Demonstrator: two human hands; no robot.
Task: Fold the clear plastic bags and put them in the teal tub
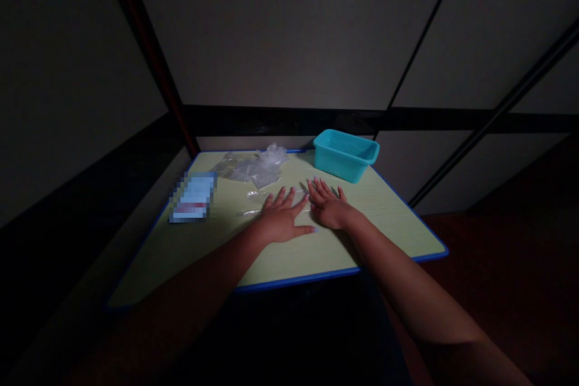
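Note:
A clear plastic bag [254, 204] lies flat on the table, partly covered by my hands. My left hand [283, 217] rests palm down on it, fingers spread and thumb stretched to the right. Beside it my right hand [330, 204] is also palm down with fingers stretched out, its fingertips at the right end of the bag. Neither hand grips anything. Behind them is a loose heap of crumpled clear plastic bags [260, 166].
The pale yellow-green table [384, 229] has a blue edge. At its back right stands a turquoise plastic basin [339, 163]. A blurred-out, phone-like rectangle [194, 196] lies at the left. Wall panels [280, 30] rise just behind the table.

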